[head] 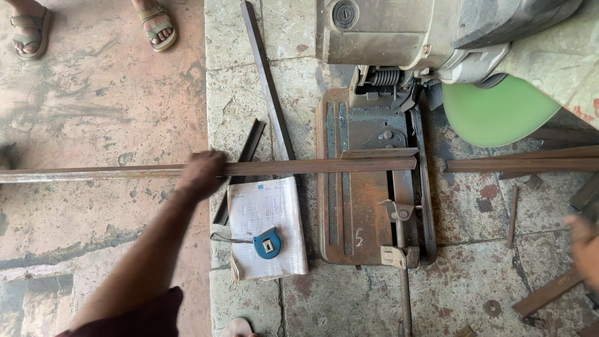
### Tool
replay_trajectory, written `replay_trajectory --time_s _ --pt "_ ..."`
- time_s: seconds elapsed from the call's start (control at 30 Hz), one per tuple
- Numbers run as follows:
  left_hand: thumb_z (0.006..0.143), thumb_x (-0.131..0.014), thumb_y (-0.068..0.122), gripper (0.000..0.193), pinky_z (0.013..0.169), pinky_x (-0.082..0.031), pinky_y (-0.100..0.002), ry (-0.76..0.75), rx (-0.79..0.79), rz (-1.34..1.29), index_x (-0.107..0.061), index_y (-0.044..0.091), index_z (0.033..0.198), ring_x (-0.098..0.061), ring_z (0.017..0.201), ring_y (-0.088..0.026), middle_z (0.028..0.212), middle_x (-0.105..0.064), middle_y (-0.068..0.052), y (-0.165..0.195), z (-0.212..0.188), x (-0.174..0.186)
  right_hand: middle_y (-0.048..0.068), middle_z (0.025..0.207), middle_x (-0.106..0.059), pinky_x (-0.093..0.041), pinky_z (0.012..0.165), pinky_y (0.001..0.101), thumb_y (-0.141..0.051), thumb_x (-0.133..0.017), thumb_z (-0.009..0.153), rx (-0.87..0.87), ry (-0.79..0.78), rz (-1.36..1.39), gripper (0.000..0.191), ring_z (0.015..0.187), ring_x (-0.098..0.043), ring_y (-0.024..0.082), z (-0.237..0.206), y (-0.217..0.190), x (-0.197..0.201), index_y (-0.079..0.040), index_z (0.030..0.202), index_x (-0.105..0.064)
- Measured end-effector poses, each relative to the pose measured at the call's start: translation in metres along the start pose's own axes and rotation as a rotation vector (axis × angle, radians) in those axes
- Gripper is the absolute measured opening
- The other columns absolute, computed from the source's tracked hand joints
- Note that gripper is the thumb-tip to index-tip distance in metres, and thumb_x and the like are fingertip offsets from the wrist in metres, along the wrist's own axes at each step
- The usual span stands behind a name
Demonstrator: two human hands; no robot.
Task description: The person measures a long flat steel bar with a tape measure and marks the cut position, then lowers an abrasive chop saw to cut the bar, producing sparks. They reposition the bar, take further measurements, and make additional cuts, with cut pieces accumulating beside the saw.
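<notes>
A head-worn camera looked straight down at a stone workshop floor. The person's left hand was closed over a long rusty steel bar, gripping it where it ran left to right across the scene. The bar's right end lay on the base of a chop saw, against the fence, and stopped just short of the green cutting disc, which was raised above and to the right. Beyond the bar's end, past a gap, a shorter piece of the same steel lay on the floor in line with it, apart from the long bar; judging by this, one cut looked done, and the long bar sat in the saw with its vise not visibly clamped. The right hand showed only as a blur at the right edge near a loose offcut; whether it was open or closed could not be told. Near the left hand lay a notebook with a blue tape measure on it. More steel strips lay farther off. Another person's sandalled feet stood at the far left
</notes>
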State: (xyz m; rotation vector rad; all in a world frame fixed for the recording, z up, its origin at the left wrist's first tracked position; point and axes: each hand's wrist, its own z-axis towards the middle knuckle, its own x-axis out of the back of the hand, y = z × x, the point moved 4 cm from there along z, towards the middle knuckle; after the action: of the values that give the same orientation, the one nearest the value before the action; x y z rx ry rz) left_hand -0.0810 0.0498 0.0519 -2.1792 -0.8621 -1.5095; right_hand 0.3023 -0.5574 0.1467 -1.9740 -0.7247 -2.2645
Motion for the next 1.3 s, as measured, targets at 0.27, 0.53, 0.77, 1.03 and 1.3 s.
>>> replay_trajectory --time_s 0.27,0.53,0.77,1.03,1.3 --pt "0.104 -0.060 0.030 0.022 0.098 -0.046 -0.042 0.020 0.233 0.063 -0.072 0.019 0.089 -0.061 0.070 -0.019 0.069 -0.065 -0.002 -0.089 -0.021 -0.017 0.016 0.125 -0.074 -0.064 0.083 0.0505 -0.051 -0.060 0.094 0.159 -0.117 0.558 0.055 0.087 -0.077 0.033 -0.125 -0.093 0.015 -0.012 0.131 -0.068" --pt "0.106 -0.054 0.030 0.028 0.077 -0.049 -0.034 -0.092 0.138 0.086 -0.070 0.018 0.087 -0.053 0.056 -0.014 0.063 -0.062 0.001 -0.031 -0.052 0.013 0.025 0.130 -0.065 -0.050 0.107 0.0529 -0.040 -0.062 0.091 0.732 0.208 0.695 0.060 0.124 -0.061 0.040 -0.135 -0.186 0.106 0.008 0.127 -0.059" --pt "0.110 -0.043 0.036 0.031 0.042 -0.048 -0.024 -0.373 -0.032 0.192 -0.065 0.014 0.113 -0.054 0.051 -0.006 0.074 -0.065 -0.002 0.107 -0.095 0.044 0.029 0.136 -0.064 -0.043 0.112 0.0522 -0.031 -0.062 0.091 0.993 0.439 0.506 0.063 0.132 -0.055 0.040 -0.132 -0.255 0.145 0.007 0.140 -0.046" --pt "0.109 -0.055 0.021 0.016 0.056 -0.058 -0.034 -0.112 -0.624 -0.010 -0.061 0.008 0.116 -0.063 0.055 -0.019 0.073 -0.067 -0.008 0.191 -0.130 0.033 0.008 0.085 -0.066 -0.061 0.060 0.0279 -0.003 -0.058 0.097 0.987 0.051 0.212 0.015 0.074 -0.069 0.017 -0.100 -0.213 0.071 -0.007 0.111 -0.055" --pt "0.083 -0.086 0.028 0.026 0.077 -0.060 -0.033 -0.606 0.053 0.161 -0.071 0.019 0.103 -0.068 0.080 -0.016 0.090 -0.076 0.000 -0.049 -0.088 0.051 0.007 0.131 -0.069 -0.061 0.097 0.0380 -0.019 -0.056 0.101 0.630 -0.087 -0.152 0.023 0.120 -0.070 0.023 -0.023 -0.112 0.033 -0.023 0.123 -0.053"
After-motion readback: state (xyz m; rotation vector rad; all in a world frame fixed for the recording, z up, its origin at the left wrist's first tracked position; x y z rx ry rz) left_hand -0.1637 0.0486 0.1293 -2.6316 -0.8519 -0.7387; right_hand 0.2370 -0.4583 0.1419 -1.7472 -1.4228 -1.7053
